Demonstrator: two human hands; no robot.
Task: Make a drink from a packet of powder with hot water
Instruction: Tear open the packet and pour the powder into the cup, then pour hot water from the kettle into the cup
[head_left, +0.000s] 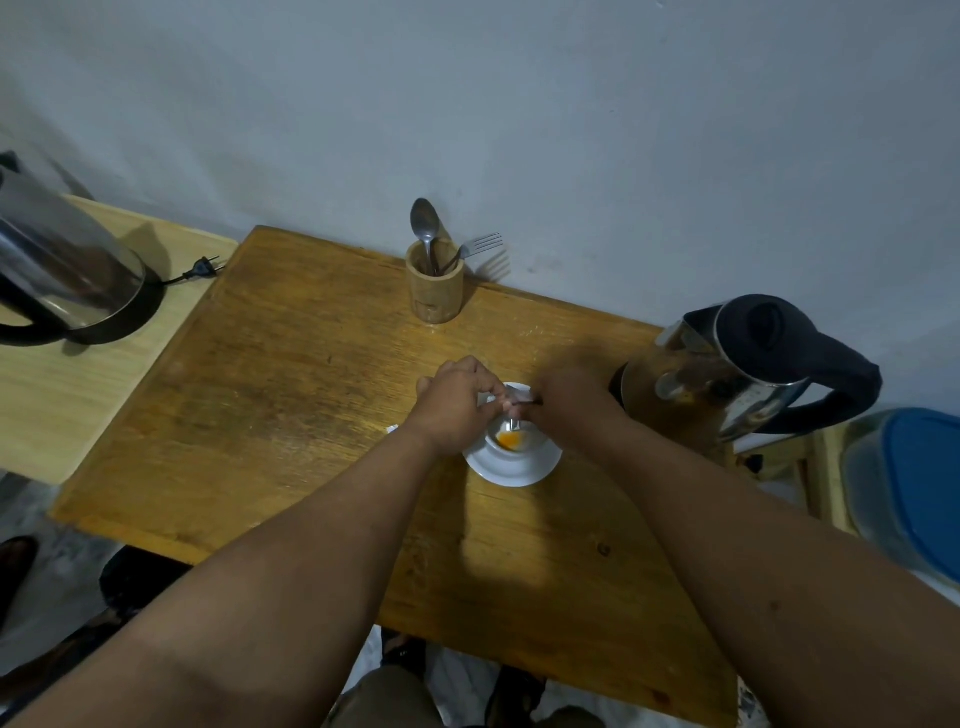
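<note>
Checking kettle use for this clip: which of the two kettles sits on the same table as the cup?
The black-lidded kettle, right of the cup on the brown table. The other kettle stands on the paler table at left.

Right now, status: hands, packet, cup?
Both hands, left hand and right hand, pinch packet over cup. Orange powder inside. Kettle close right, not blocking.

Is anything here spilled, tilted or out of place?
No spill shows. The orange powder lies inside the cup, which sits level on its saucer. One oddity: the left kettle's plug lies loose on the side table.
</note>
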